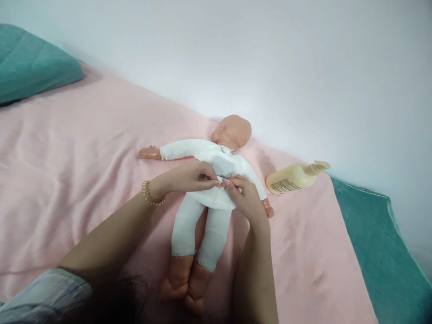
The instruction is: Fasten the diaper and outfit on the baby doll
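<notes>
A baby doll (232, 130) with a bare head and a white cloth body lies stretched out on a pink blanket, its face turned away from me. Around its hips sits a white cloth (211, 200) with a curved lower edge. My left hand (192, 176) pinches the cloth's upper edge at the doll's middle, thumb against fingers. Close against it, my right hand (245, 195) pinches the same spot from the other side. Just above the fingertips a pale grey patch (222, 166) shows on the doll's body. Exactly what lies between the fingertips is mostly hidden.
To the right, a yellow pump bottle (286, 179) with dark print stands tilted in view near the doll's hand. The pink blanket (84, 157) spreads beneath everything. Green fabric shows at the right edge (371, 225), and a green pillow (33, 65) rests far left. A white wall (236, 54) rises behind.
</notes>
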Motion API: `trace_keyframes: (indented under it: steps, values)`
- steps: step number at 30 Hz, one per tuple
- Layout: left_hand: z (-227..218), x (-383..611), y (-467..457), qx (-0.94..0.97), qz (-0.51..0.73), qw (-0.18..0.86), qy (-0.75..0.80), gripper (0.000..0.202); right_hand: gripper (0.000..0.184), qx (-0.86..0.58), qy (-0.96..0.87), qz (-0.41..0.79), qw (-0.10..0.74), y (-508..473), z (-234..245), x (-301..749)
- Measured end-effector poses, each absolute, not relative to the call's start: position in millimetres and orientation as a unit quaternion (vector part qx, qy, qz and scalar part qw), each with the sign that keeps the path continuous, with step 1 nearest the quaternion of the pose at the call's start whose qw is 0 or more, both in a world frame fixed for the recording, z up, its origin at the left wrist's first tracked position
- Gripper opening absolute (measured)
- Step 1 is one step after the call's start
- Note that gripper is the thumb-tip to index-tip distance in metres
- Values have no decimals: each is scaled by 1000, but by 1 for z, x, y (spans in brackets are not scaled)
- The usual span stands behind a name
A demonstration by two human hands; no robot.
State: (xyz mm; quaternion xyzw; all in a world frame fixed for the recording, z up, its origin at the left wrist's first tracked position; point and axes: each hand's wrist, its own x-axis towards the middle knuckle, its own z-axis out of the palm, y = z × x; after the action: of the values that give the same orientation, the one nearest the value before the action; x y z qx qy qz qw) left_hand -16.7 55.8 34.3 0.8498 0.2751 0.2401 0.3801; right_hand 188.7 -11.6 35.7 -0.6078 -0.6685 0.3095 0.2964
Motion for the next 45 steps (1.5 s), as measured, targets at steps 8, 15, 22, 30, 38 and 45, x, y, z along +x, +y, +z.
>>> trace_keyframes:
  steps: [8,15,22,30,38,45]
  values:
    - [21,-10,61,873,262,326,251,26,31,-613,-661,304,307,-11,32,194]
    - [18,-8,63,875,246,319,267,27,31,-620,-676,278,284,-7,30,188]
    - [14,-3,60,806,422,320,264,24,25,-612,-648,142,430,3,12,183]
    - [5,1,66,820,443,220,288,27,35,-572,-688,124,428,16,-6,181]
    - [1,1,71,844,345,229,340,36,35,-587,-694,135,394,25,-7,182]
    - [5,1,71,832,348,248,356,38,31,-587,-694,118,400,26,-10,180]
